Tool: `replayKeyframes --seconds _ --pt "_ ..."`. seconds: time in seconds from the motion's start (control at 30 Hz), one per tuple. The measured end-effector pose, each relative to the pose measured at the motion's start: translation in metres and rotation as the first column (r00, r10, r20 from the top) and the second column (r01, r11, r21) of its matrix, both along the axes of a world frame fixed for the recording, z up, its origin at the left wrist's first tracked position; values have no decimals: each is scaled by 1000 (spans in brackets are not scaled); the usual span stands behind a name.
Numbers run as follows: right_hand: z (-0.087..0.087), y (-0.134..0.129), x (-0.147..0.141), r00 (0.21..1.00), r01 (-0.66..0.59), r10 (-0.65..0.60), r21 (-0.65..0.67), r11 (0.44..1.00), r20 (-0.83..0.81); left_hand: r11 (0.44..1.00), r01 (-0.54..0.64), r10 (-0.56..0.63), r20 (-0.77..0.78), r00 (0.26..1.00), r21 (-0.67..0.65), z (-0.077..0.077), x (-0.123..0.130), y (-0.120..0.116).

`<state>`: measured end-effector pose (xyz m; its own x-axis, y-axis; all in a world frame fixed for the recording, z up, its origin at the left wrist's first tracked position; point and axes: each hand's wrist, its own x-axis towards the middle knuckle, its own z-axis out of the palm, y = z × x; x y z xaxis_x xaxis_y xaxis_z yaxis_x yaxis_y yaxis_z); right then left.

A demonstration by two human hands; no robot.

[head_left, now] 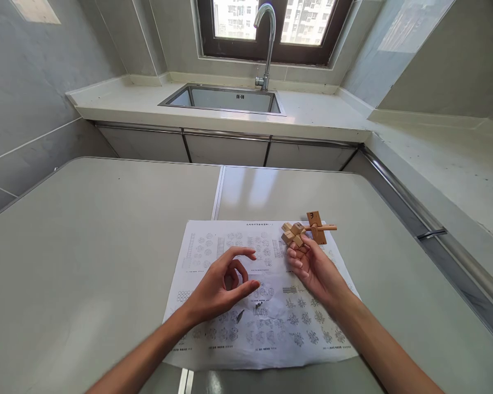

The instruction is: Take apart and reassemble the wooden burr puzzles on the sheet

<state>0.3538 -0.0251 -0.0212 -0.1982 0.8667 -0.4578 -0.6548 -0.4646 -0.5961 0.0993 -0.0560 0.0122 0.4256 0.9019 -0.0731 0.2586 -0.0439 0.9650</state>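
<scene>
A wooden interlocking puzzle (293, 233) made of small light blocks is held in the fingertips of my right hand (312, 265), over the upper right of a printed sheet. Just behind it is another wooden piece (317, 227), a flat brown plate with a dark mark and a stick through it; whether it touches the puzzle or the sheet I cannot tell. My left hand (230, 282) hovers over the middle of the sheet (267, 350), thumb and forefinger apart, holding nothing. Rows of small diagrams cover the paper, which has two small torn holes near its middle.
The sheet lies on a pale table (86, 246) with a seam down its middle. Beyond the far edge stands a counter (312, 112) with a sink (230, 99) and a tall faucet (270, 49) below a window. Another counter (456, 158) runs along the right.
</scene>
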Motion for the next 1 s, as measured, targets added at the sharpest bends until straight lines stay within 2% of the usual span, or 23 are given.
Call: replayKeyframes --seconds 0.3,0.7,1.0 --pt "-5 2 6 997 -2 2 -6 1000 -76 1000 13 -14 32 999 13 -2 -1 0" --pt "-2 5 9 996 -2 -2 -46 999 -88 1000 23 -24 31 999 13 -3 -1 0" --pt "-2 6 12 986 3 -14 -68 998 -166 999 27 -27 25 999 20 -2 -1 -1"
